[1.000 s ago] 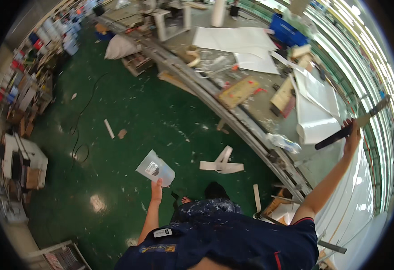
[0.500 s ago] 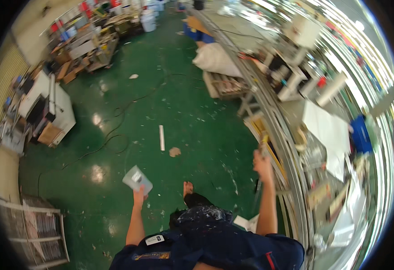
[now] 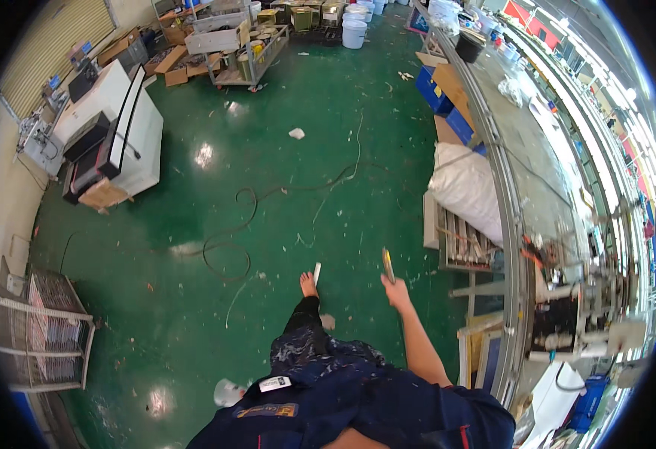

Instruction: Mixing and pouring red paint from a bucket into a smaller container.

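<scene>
My right hand (image 3: 397,292) is closed around a short slim tool (image 3: 388,265) with yellow and grey on it, its kind unclear. The tool points forward over the green floor (image 3: 215,194). Low and to the left, a translucent whitish plastic piece (image 3: 227,393), perhaps a container, shows beside my dark blue shirt. My left hand (image 3: 248,385) is at it, mostly hidden by the shirt; only a bit of the fingers shows. My bare foot (image 3: 308,284) is stepping forward next to a narrow white strip (image 3: 317,272) lying on the floor.
A long metal-edged workbench (image 3: 509,202) runs along the right, with a white sack (image 3: 466,187) bulging beside it. A dark cable (image 3: 247,224) loops over the floor. White machine (image 3: 137,142) and wire rack (image 3: 58,329) stand left; a loaded cart (image 3: 249,63) and buckets (image 3: 354,34) are ahead.
I have walked forward, and the strip is now beside my foot. My left hand has swung back with the whitish plastic piece. My right hand and its tool now hang away from the bench.
</scene>
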Tool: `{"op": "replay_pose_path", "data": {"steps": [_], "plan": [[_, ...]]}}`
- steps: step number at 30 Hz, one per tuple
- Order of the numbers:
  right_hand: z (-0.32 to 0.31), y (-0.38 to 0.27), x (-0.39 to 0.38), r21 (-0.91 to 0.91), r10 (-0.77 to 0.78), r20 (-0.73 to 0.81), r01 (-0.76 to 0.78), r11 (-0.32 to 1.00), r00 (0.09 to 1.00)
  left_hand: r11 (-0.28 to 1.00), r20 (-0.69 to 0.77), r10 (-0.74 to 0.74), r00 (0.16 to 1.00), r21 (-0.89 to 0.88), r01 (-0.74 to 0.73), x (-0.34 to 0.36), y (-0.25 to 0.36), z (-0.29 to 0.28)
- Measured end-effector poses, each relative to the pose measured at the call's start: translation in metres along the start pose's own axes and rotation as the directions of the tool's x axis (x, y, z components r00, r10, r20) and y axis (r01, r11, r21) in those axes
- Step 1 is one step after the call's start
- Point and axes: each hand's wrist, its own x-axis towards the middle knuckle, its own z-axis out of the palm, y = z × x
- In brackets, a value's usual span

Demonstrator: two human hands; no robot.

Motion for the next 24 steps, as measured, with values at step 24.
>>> {"op": "replay_pose_path", "data": {"steps": [24], "plan": [[-0.036, -0.216, 0.843, -0.008, 0.171, 0.062, -0.171, 0.985, 0.983, -0.29, 0.131, -0.666, 0.734, -0.952, -0.094, 1.023, 0.061, 0.075]]}}
